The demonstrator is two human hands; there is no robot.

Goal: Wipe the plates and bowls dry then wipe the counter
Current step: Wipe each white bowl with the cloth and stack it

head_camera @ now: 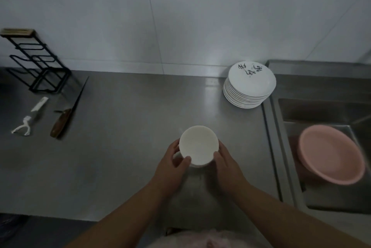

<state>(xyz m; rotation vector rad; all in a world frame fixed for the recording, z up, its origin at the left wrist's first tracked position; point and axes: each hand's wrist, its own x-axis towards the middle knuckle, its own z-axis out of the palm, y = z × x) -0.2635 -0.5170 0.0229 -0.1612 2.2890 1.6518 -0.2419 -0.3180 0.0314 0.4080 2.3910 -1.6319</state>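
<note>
A white bowl [197, 144] is held over the middle of the steel counter [124, 127], its inside facing me. My left hand [170, 164] grips its left side, thumb on the near rim. My right hand [226, 165] grips its right side, thumb at the lower rim. A second white rim shows just under the bowl; I cannot tell whether it is another bowl. A stack of several white plates [250, 85] with dark brush marks on the top one stands at the back right of the counter. No cloth is in view.
A steel sink [321, 111] lies to the right with a pink basin [331, 154] in it. At the far left stand a black wire rack [38, 64], a wooden-handled knife [66, 115] and a white peeler [30, 119]. A tiled wall runs behind.
</note>
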